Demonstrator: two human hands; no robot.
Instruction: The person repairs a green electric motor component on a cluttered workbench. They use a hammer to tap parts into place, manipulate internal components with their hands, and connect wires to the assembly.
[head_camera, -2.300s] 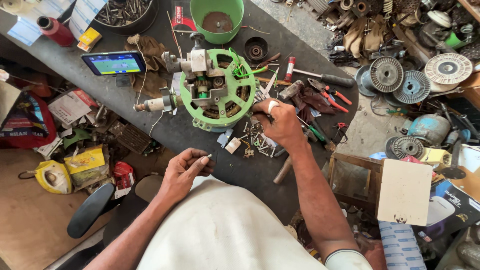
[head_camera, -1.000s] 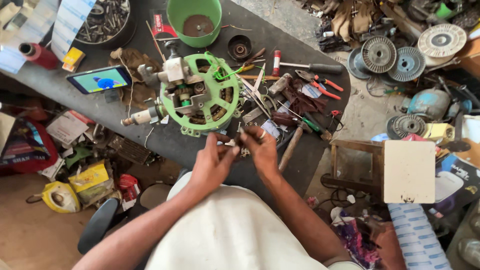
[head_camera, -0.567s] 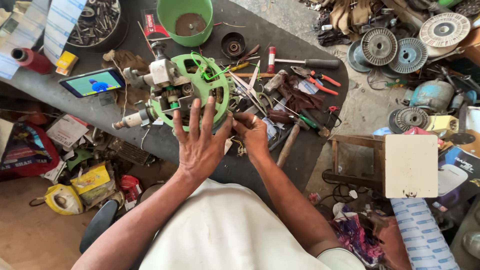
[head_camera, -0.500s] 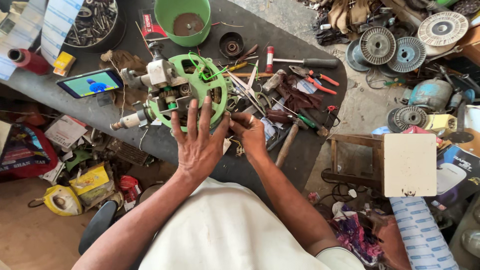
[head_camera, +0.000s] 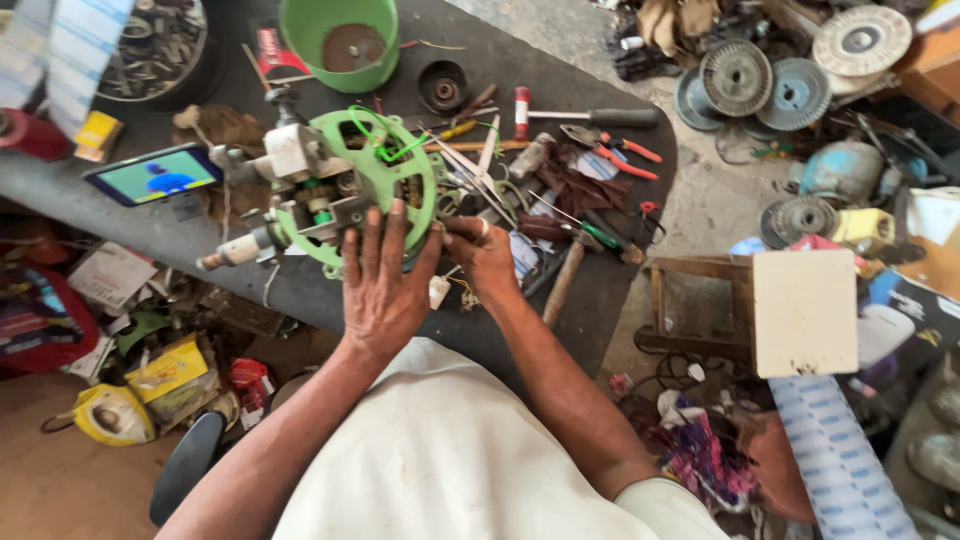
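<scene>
On the dark workbench (head_camera: 600, 190), near its front edge:
Green winding wheel (head_camera: 385, 170): lying flat among scattered tools, a white block and metal parts sitting inside its ring.
Left hand (head_camera: 383, 285): open, fingers spreading flat over the wheel's near rim, pressing on it.
Right hand (head_camera: 485, 255): curling closed beside the wheel's right edge, possibly pinching a small part; too small to tell.
Phone (head_camera: 152, 174): lying left of the wheel, screen glowing.
Green bowl (head_camera: 340, 42): sitting behind the wheel.
Hammer (head_camera: 565, 275): resting just right of the right hand.
Red-handled pliers (head_camera: 610, 145): lying further back.
</scene>
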